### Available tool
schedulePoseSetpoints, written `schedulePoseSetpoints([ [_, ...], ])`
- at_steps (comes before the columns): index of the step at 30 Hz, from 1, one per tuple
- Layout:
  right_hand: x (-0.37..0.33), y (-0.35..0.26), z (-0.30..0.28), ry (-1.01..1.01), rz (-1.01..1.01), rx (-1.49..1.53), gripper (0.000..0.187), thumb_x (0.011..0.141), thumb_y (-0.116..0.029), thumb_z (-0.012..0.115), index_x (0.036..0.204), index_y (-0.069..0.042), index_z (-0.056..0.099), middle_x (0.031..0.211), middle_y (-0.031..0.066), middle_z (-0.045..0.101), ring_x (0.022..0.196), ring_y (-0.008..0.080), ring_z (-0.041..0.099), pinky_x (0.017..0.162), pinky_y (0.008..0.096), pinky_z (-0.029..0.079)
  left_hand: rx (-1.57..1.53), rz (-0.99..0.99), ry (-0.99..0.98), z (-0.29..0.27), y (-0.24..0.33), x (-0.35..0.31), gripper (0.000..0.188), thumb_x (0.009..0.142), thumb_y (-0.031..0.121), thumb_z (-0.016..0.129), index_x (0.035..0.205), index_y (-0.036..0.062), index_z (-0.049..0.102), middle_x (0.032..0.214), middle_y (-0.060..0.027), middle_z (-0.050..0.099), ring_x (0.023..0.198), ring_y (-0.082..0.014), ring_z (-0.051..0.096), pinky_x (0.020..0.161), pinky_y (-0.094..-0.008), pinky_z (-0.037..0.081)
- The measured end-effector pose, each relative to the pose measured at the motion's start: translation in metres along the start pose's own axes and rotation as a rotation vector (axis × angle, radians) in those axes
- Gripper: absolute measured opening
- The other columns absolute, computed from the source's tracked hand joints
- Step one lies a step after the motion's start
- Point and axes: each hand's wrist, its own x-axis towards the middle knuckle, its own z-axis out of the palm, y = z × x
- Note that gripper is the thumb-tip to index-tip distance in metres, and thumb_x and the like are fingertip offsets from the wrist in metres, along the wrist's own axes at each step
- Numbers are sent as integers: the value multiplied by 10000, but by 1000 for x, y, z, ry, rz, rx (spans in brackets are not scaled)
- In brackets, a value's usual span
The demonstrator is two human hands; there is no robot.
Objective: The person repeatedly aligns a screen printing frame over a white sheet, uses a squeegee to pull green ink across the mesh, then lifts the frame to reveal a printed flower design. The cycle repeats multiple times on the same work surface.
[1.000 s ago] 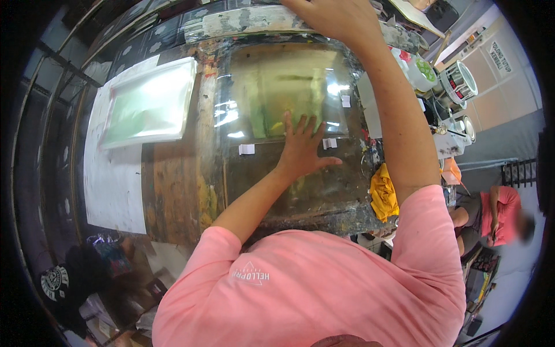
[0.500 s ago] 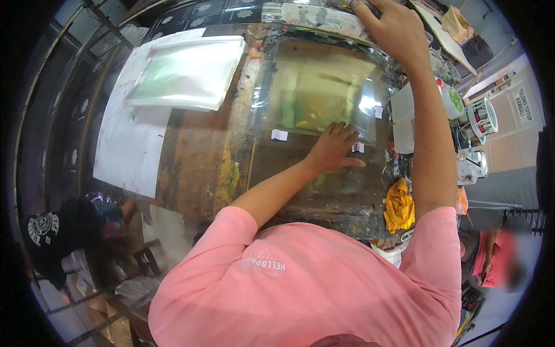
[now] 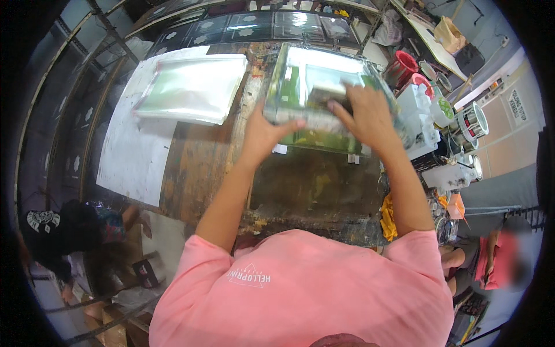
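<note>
**Screen frame lifted at its near edge, both hands on it**

Frame [image 3: 324, 98] position: the rectangular printing screen with green-tinted mesh sits at the far middle of the paint-stained worktable [image 3: 202, 168], just right of the stack of clear sheets [image 3: 193, 87]. Its far edge appears to stay near the table while the near edge is raised toward you, so the mesh face tilts up at you. Its long axis runs left to right across the table, parallel to your shoulders; the shorter sides run away from you.

Your left hand [image 3: 263, 130] clamps the near left corner, thumb stretched along the lower rail. Your right hand [image 3: 364, 113] closes over the near right part of the frame; you cannot tell from this view whether it also pins a dark bar lying against the mesh.

Progress, as a judgement: the frame is off the stained print bed [image 3: 312, 185], which lies bare below it with two small white tabs at its far edge. No sheet shows there, so loading or unloading appears to remain.

Surroundings: paint tubs [image 3: 439, 98] stand right of the frame; a yellow rag [image 3: 388, 217] hangs at the table's right edge.
</note>
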Motion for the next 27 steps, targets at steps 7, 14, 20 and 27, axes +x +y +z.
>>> schedulePoseSetpoints([
  [7,-61,-9,46,-437,133,381,449,953,-534,670,972,-92,741,961,128,695,889,376,670,793,510,527,802,58,100,14,-93,-52,1200,558,730,913,1479,34,588,1094,-86,637,1111,-280,583,1020,-449,342],
  [14,-96,-31,83,-270,103,198,298,894,-378,775,1008,-110,713,926,88,681,865,301,687,689,450,577,832,23,69,15,-94,-56,1189,502,748,909,1426,48,643,1120,-83,605,1125,-271,532,1040,-445,298],
  [20,-28,18,133,-180,97,129,326,917,-430,737,1037,-126,722,944,73,672,883,305,669,727,458,560,810,10,66,12,-96,-57,1155,488,706,936,1405,60,663,1132,-92,624,1159,-275,541,1072,-462,304],
  [27,66,101,174,-230,60,136,468,948,-562,668,1075,-117,737,971,136,730,934,344,710,761,497,564,850,208,164,13,-108,-53,1243,506,779,880,1496,85,594,1038,-64,579,1051,-244,536,995,-459,301],
])
